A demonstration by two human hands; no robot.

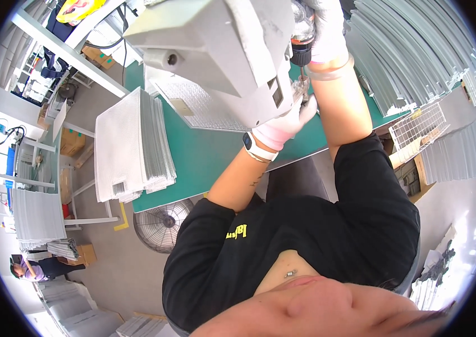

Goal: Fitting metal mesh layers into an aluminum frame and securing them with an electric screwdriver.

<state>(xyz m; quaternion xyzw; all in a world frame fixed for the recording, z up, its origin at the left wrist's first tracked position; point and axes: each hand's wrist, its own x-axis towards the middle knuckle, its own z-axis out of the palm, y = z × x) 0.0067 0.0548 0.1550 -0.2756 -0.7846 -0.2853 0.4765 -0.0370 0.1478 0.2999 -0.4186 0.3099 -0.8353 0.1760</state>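
A large grey metal housing [215, 50] stands on the green table [210, 160], over a flat mesh filter panel [190, 109]. My left hand [284, 124], in a white glove with a watch at the wrist, grips the housing's near right corner. My right hand [328, 28], also gloved, is closed around a power screwdriver [302, 45]. The screwdriver's black chuck points down at the housing's edge, just above my left fingertips. The bit's tip is hidden between the fingers and the housing.
A stack of mesh filter panels [131, 146] lies on the table's left end. Long metal panels [417, 50] are piled at the upper right beside a wire basket [423, 126]. A fan [162, 224] stands on the floor. Another person [36, 267] sits at the lower left.
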